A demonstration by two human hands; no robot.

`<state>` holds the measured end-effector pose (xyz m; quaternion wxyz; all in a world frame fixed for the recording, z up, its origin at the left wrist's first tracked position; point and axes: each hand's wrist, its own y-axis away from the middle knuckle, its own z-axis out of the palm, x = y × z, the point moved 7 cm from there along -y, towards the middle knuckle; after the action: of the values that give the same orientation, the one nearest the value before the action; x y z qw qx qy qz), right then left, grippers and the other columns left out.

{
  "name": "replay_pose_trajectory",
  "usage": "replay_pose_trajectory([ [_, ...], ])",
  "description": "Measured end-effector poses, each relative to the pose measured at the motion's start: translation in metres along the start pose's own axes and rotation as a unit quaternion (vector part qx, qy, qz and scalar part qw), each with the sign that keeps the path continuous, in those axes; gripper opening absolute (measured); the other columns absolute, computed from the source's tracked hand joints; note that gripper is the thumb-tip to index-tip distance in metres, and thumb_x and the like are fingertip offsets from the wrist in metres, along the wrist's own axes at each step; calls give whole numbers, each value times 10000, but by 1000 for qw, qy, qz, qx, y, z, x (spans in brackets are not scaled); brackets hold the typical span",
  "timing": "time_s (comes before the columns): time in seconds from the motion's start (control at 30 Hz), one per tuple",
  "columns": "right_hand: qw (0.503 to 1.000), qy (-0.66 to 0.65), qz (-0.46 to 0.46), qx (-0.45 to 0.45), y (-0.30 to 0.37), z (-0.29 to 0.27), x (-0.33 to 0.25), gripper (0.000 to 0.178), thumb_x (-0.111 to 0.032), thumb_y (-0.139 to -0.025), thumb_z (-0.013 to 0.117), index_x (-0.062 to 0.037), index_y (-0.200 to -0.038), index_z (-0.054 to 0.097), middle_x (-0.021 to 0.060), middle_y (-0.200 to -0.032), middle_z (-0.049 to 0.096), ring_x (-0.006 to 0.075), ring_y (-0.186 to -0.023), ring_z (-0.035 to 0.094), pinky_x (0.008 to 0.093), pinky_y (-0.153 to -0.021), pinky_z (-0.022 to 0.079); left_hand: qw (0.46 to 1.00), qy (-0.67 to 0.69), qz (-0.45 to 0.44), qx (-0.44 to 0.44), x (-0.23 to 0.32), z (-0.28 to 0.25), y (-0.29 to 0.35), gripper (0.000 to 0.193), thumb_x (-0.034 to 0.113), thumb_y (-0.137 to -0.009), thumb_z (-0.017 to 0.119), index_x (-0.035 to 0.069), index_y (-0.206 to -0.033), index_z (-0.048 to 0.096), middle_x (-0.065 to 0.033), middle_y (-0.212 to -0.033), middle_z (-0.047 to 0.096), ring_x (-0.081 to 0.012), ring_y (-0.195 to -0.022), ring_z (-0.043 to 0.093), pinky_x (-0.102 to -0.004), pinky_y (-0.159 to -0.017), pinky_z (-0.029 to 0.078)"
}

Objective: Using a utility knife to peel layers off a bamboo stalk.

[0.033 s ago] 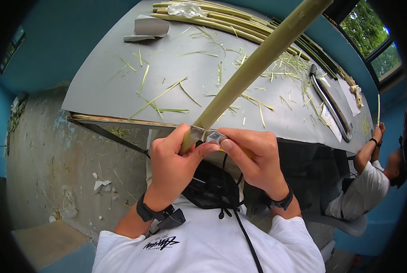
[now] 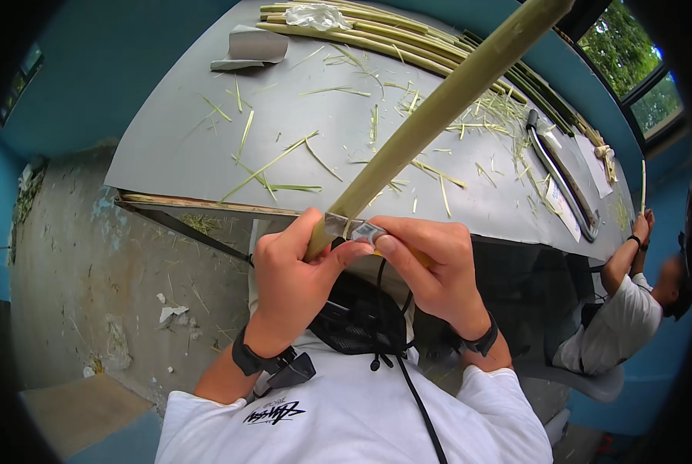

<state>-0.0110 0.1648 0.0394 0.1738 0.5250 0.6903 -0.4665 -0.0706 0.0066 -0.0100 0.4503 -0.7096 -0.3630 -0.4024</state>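
Blue walls [image 2: 114, 62] surround a grey worktop [image 2: 183, 131] scattered with bamboo shavings [image 2: 284, 158] in the head view. A bamboo pole [image 2: 431, 124] slants up across it, its lower end just off the near edge, where the left hand [image 2: 288, 267] is wrapped around it. The right hand [image 2: 435, 267] pinches a knife [image 2: 367, 232] whose metal blade lies across the pole, beside the left fingers; a bit of yellow shows under that hand. To do this well, I would keep the blade shallow, press lightly and evenly, hold the pole from twisting and keep the left fingertips clear of the edge. Counted: one pole in hand, one knife, one bow saw [image 2: 560, 184], one crumpled plastic bag [image 2: 315, 17], one curled grey-brown sheet [image 2: 257, 46] and one co-worker [image 2: 613, 332], whose hands [image 2: 644, 226] grip one thin strip [image 2: 644, 185]. The stalks [image 2: 377, 37] along the far edge overlap too much to count, and the shavings are too many.
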Motion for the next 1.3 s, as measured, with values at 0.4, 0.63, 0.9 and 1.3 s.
replay_pose_trajectory([
  [0.4,999,-32,34,-16,13,-1,6,177,-47,-937,680,11,-1089,753,99,-722,704,132,-553,628,268,-527,474,990,-103,2,-97,21,-17,12,345,301,-972,704,38,-837,525,-121,-573,512,-330,-490,531,-384,-484,385],
  [0.63,941,-111,83,308,25,-131,54,381,-230,-1087,506,85,-1238,659,28,-597,525,49,-427,416,190,-398,305,980,-88,-62,-167,4,-31,26,336,279,-986,689,28,-842,518,-117,-569,455,-289,-472,455,-374,-490,361],
  [0.9,977,-119,114,131,26,-86,19,302,-159,-1038,568,78,-1148,719,57,-671,640,78,-493,522,205,-474,382,900,264,-233,-256,6,15,18,154,139,-1021,616,35,-1128,575,5,-753,548,-66,-644,498,-265,-580,412],
  [1.3,989,-13,109,-100,12,-19,8,197,-143,-941,689,-23,-1078,765,114,-717,717,206,-587,694,292,-560,506,868,364,-249,-230,9,27,12,207,94,-995,654,57,-1175,558,30,-810,537,-28,-690,498,-208,-613,422],
])
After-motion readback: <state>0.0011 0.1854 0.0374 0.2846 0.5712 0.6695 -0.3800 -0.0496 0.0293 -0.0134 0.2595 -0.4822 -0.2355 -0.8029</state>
